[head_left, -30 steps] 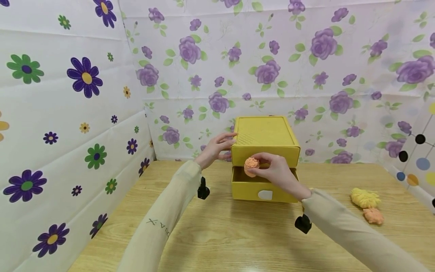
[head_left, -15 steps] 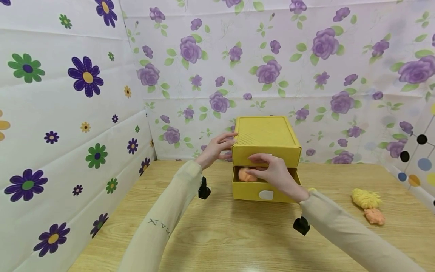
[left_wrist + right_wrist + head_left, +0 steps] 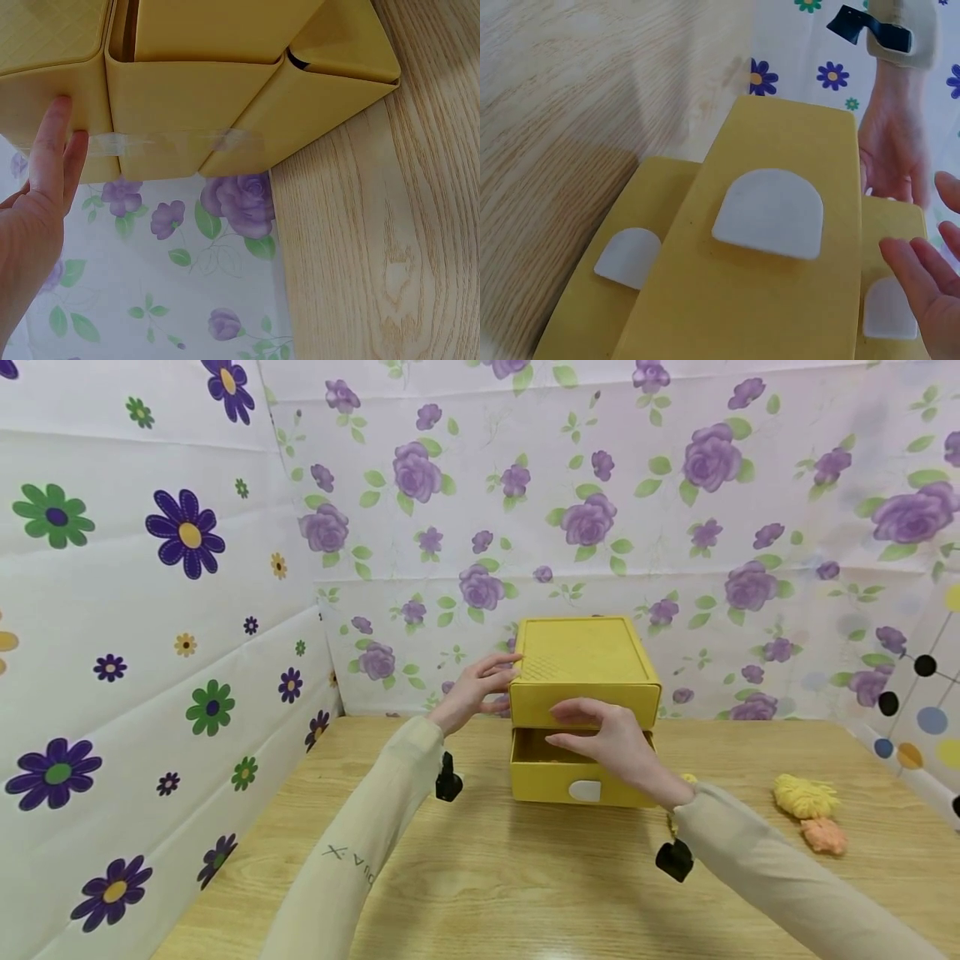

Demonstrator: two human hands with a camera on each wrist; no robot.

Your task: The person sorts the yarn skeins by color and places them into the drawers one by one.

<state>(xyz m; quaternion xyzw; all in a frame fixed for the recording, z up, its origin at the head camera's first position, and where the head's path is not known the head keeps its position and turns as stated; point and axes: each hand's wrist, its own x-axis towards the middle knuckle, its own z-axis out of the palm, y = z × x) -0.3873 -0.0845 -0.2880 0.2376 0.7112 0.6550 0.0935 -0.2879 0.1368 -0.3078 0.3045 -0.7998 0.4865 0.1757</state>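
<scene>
A yellow drawer cabinet (image 3: pixel 588 652) with white handles stands on the table, its middle drawer (image 3: pixel 547 783) pulled out. My left hand (image 3: pixel 474 693) touches the cabinet's left side with extended fingers, as the left wrist view also shows. In front of the top drawer, over the pulled-out one, my right hand (image 3: pixel 611 739) has thumb and fingers apart and holds nothing. Only a sliver of orange shows inside the open drawer. The right wrist view has the middle drawer's white handle (image 3: pixel 771 214) close up.
To the right on the wooden table (image 3: pixel 480 877) lie a yellow yarn-like clump (image 3: pixel 806 797) and a small orange one (image 3: pixel 824 836). Something yellow is partly hidden behind my right wrist. Flower-printed sheets (image 3: pixel 480 527) stand behind and to the left.
My right hand has lowered the orange ruffled ball into the open drawer and let go of it, then lifted slightly. My left hand has stayed at the cabinet's side.
</scene>
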